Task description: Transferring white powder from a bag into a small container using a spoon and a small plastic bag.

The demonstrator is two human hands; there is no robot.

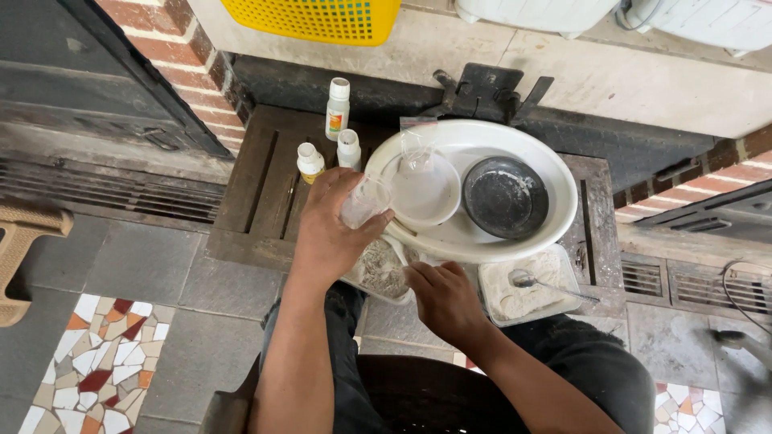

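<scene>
Two hands are busy over a low wooden stand (257, 181) in the head camera, the one view here. The left hand (330, 229) has its fingers wrapped round a small clear plastic cup (363, 201), held up at the near rim of the big white basin (563, 193) and tipped a little; I can't tell what, if anything, is in it. That cup looks thin and light, easily crushed I'd say, so a gentle wrap round the middle of its wall suits it. The right hand (442, 299) is curled at the edge of a clear bag of grey-white powder (379, 269), just below the cup; fingertips pinched in, but whether they grip the bag or only touch it I can't tell. The bag looks soft and floppy, likely to slump and spill unless held by its mouth.

Containers now: inside the basin sit a white bowl (426, 189), seemingly empty, and a dark round dish (505, 197) beside it. Near the right hand, a clear rectangular tub of white powder (527, 293) with a metal spoon (547, 283) lying in it. Behind the left hand stand three small white bottles (338, 108), capped, contents hidden.
</scene>
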